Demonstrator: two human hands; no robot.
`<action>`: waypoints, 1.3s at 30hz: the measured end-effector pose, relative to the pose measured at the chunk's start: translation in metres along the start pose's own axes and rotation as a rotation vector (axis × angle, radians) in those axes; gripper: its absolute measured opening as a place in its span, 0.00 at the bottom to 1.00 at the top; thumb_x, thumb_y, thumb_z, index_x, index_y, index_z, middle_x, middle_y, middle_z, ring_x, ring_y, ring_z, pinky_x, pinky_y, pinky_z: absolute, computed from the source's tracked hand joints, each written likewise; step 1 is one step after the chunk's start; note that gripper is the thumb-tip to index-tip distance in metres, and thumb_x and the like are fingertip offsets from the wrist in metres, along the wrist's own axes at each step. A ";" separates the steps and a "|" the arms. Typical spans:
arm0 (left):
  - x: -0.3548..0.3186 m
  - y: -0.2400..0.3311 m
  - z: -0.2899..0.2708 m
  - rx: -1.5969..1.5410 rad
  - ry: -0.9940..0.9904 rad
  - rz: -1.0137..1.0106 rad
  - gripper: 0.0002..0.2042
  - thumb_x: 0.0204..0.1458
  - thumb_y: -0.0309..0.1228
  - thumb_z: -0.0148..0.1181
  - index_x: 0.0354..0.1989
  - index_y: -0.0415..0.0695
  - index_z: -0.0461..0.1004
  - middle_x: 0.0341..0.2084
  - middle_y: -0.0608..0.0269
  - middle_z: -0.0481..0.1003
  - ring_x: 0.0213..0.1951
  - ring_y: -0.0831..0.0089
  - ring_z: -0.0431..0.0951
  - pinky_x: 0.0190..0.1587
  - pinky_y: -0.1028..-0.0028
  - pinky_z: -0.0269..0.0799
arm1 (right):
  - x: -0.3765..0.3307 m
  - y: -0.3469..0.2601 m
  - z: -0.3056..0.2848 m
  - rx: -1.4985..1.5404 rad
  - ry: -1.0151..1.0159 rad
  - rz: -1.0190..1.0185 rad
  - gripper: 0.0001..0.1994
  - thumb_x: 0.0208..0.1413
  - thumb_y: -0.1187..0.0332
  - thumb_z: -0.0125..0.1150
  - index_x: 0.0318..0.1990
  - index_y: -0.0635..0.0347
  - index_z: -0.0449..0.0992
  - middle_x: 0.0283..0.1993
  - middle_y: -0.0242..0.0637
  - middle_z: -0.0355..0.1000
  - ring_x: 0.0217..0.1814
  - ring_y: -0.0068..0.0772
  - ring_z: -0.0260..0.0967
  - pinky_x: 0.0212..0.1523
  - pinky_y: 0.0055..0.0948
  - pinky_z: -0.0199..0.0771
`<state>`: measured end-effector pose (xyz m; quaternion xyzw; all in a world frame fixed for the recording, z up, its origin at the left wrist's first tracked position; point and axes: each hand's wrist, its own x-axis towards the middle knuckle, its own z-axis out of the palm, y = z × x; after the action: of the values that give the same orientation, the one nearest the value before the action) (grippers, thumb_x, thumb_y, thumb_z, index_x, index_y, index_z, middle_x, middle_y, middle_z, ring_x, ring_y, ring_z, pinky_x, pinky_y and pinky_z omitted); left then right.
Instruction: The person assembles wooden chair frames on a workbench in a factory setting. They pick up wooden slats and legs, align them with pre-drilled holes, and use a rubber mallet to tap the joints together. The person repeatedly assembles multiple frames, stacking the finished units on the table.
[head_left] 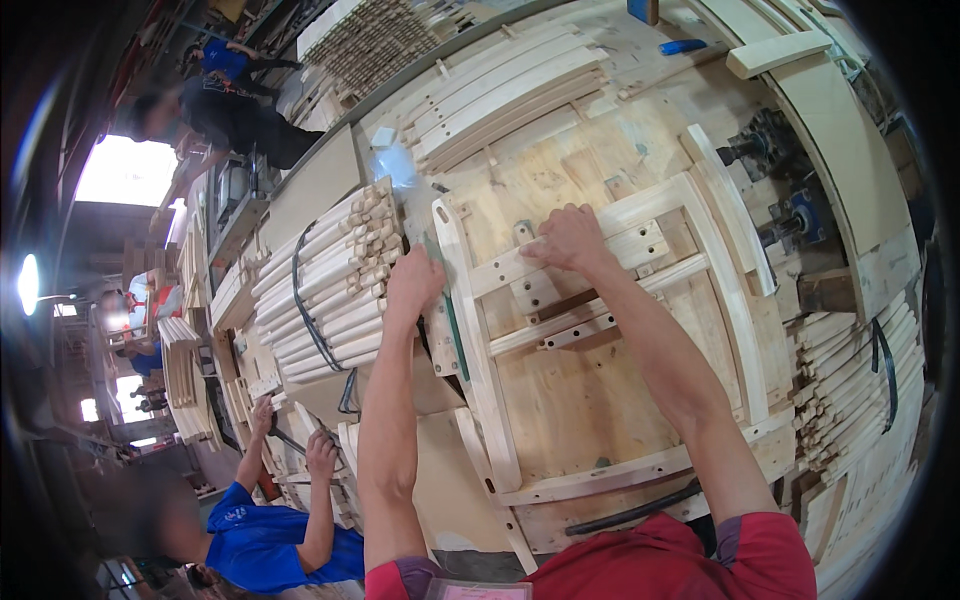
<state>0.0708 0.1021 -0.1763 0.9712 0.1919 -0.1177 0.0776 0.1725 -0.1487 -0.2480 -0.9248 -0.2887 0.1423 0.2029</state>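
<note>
A pale wooden frame with curved side posts [730, 290] and crosswise rails [590, 325] lies flat on a plywood work surface [560, 410]. My right hand [572, 240] lies over the frame's upper rail, fingers curled and knuckles up. Whatever those fingers pinch is hidden. Just left of the frame's left post [480, 370], my left hand [414, 285] is closed beside a green strip [448, 310]. What it grips, if anything, I cannot make out. A short drilled block [640, 248] lies along the upper rail, right of my right hand.
A strapped bundle of wooden rods [325, 290] lies left of my left hand. Curved slats [510, 90] are stacked at the far side. Metal clamps [775, 150] stand at the right, near more rods [850, 390]. A co-worker in blue [270, 540] works at lower left.
</note>
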 end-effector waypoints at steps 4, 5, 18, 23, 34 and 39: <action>-0.001 0.002 0.000 0.004 -0.001 -0.008 0.17 0.56 0.33 0.51 0.43 0.29 0.72 0.37 0.27 0.78 0.44 0.34 0.79 0.50 0.47 0.76 | -0.001 -0.003 -0.002 -0.010 -0.013 -0.003 0.28 0.53 0.35 0.58 0.39 0.51 0.87 0.45 0.37 0.79 0.55 0.38 0.71 0.58 0.42 0.61; -0.001 0.003 0.001 0.002 0.002 -0.004 0.17 0.56 0.34 0.51 0.42 0.29 0.72 0.37 0.28 0.78 0.44 0.35 0.79 0.50 0.47 0.75 | -0.002 -0.003 -0.002 -0.011 -0.015 0.000 0.29 0.53 0.35 0.58 0.40 0.51 0.87 0.45 0.37 0.79 0.55 0.38 0.71 0.59 0.42 0.61; -0.006 0.014 0.004 -0.096 0.078 -0.057 0.15 0.53 0.33 0.53 0.43 0.33 0.75 0.37 0.33 0.80 0.42 0.39 0.81 0.47 0.49 0.77 | -0.002 0.003 -0.004 -0.005 -0.013 -0.024 0.28 0.49 0.34 0.61 0.40 0.48 0.88 0.37 0.39 0.81 0.49 0.42 0.75 0.55 0.42 0.65; -0.037 0.000 -0.007 -0.108 0.104 -0.103 0.15 0.55 0.34 0.51 0.46 0.35 0.72 0.36 0.35 0.80 0.42 0.38 0.81 0.45 0.45 0.76 | 0.004 -0.023 -0.009 0.040 -0.076 -0.052 0.30 0.49 0.33 0.61 0.40 0.49 0.88 0.38 0.38 0.82 0.53 0.43 0.75 0.55 0.43 0.67; -0.348 -0.052 0.083 -0.298 0.312 -0.765 0.25 0.57 0.46 0.62 0.55 0.38 0.72 0.48 0.43 0.76 0.50 0.44 0.76 0.52 0.50 0.70 | -0.175 0.028 -0.024 0.311 0.671 0.120 0.30 0.49 0.60 0.73 0.59 0.64 0.74 0.61 0.51 0.71 0.67 0.55 0.62 0.67 0.46 0.61; -0.344 0.005 0.142 -0.346 0.358 -0.487 0.32 0.50 0.50 0.69 0.51 0.32 0.72 0.52 0.41 0.74 0.57 0.45 0.72 0.56 0.53 0.69 | -0.280 0.096 -0.037 -0.080 0.454 0.626 0.31 0.46 0.60 0.73 0.58 0.66 0.72 0.58 0.56 0.72 0.63 0.62 0.66 0.61 0.51 0.68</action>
<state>-0.2647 -0.0524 -0.2233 0.8748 0.4455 0.0735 0.1758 0.0101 -0.3972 -0.2185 -0.9833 0.0547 -0.0224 0.1724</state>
